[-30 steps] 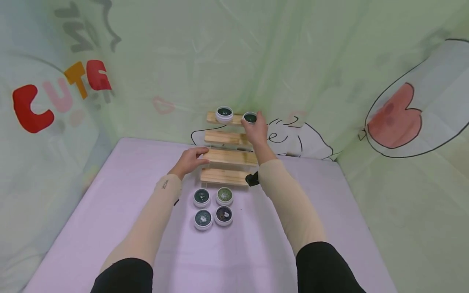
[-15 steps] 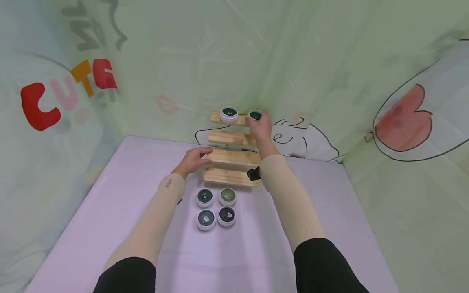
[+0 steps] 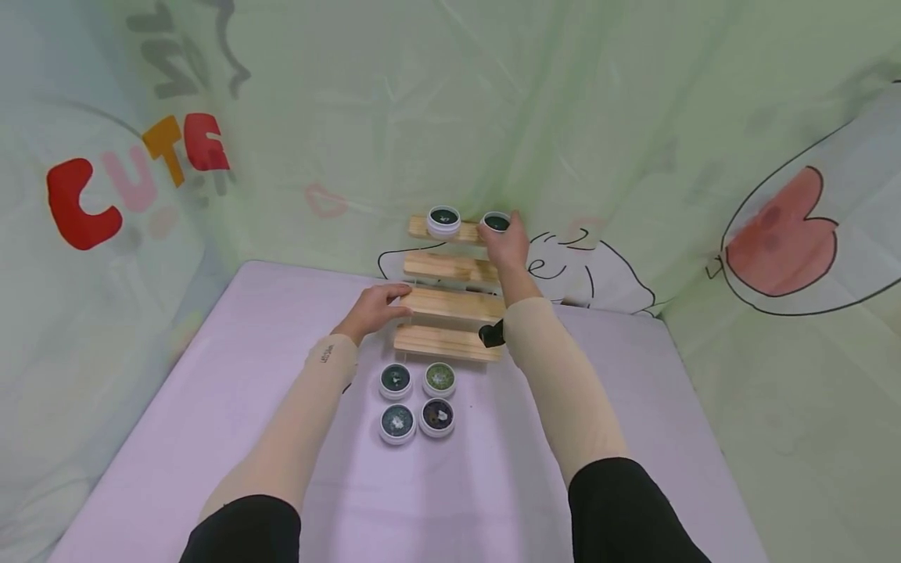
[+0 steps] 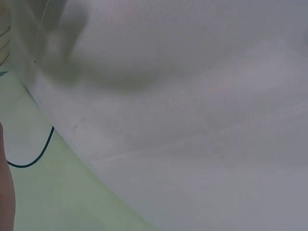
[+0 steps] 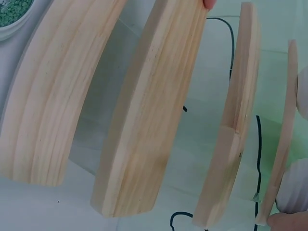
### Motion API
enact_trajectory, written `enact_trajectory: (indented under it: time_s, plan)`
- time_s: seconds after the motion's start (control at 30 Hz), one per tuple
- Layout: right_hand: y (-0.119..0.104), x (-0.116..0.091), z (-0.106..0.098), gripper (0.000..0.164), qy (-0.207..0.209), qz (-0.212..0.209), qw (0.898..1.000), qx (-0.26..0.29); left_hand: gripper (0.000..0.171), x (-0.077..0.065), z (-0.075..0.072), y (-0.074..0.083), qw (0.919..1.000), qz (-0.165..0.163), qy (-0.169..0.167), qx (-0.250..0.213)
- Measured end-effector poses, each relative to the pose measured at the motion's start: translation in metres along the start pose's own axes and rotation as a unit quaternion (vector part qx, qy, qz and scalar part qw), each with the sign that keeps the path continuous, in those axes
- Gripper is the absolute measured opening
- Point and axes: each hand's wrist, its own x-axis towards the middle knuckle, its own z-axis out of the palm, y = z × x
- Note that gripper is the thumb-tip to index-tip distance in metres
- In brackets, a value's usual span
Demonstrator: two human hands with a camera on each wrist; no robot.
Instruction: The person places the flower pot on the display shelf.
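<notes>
A stepped wooden display rack (image 3: 450, 302) with several plank tiers stands against the back wall. At the right end of its top tier, my right hand (image 3: 510, 249) holds a white round jar (image 3: 496, 222) with dark green contents between thumb and fingers. That jar (image 5: 292, 187) touches or nearly touches the top plank in the right wrist view. A similar jar (image 3: 443, 223) sits at the top tier's left end. My left hand (image 3: 373, 311) grips the left end of the second plank from the bottom. The left wrist view shows mostly cloth and a sliver of skin.
In front of the rack, several more white jars stand in a small block, among them a light green one (image 3: 439, 378) and a dark one (image 3: 437, 416). Lilac cloth (image 3: 563, 438) covers the table. Printed curtains (image 3: 338, 94) close in the back and sides.
The head view has shifted slightly, so everything appears a little further right. Both hands keep their places, the right on the jar and the left on the plank.
</notes>
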Motion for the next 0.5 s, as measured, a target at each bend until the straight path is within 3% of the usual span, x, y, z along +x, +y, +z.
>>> enact_trajectory:
  time_s: [0.3, 0.5]
  plan:
    - [0.007, -0.01, -0.002, 0.087, 0.027, -0.008, 0.999, 0.03, 0.054, 0.006, 0.002, -0.009, 0.9998, 0.017, 0.006, 0.007]
    - [0.014, -0.017, -0.002, 0.089, 0.035, -0.01, 0.997, 0.064, 0.053, 0.003, 0.002, -0.007, 0.9998, 0.021, 0.004, 0.001]
